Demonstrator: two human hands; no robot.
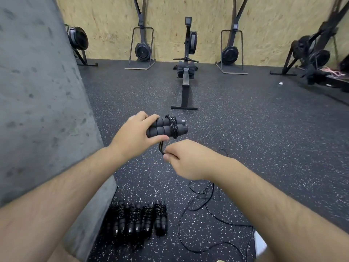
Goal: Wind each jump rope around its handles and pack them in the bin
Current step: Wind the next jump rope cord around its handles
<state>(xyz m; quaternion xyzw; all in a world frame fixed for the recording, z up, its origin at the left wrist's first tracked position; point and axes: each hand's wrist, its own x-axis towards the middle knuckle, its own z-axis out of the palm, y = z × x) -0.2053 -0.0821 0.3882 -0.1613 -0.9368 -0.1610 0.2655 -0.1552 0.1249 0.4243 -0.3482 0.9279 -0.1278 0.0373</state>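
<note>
Out in front, the left hand grips a pair of black foam handles held side by side and lying roughly level, its fingers curled over the near ends and the thumb tucked underneath. A few turns of black rope sit wrapped around the middle of those handles, bunched in one tight band. From that band a short stretch of rope drops down to the right hand, just below and to the right, whose thumb and curled fingers pinch the strand. The rest of the rope hangs behind the right forearm and spills onto the speckled rubber floor in loose loops that trail toward the bottom edge of the view. Down on the floor near the foot of a grey concrete pillar, four wound ropes lie in a neat row, each one a dark bundle with cord coiled round its handles, touching or nearly touching its neighbour. A pale shape peeks out beside the right forearm low on the right; it may be a container's corner, but too little shows to say. Farther back, a rowing machine stands along the middle of the floor, pointing at a chipboard wall lined with other black exercise machines.
</note>
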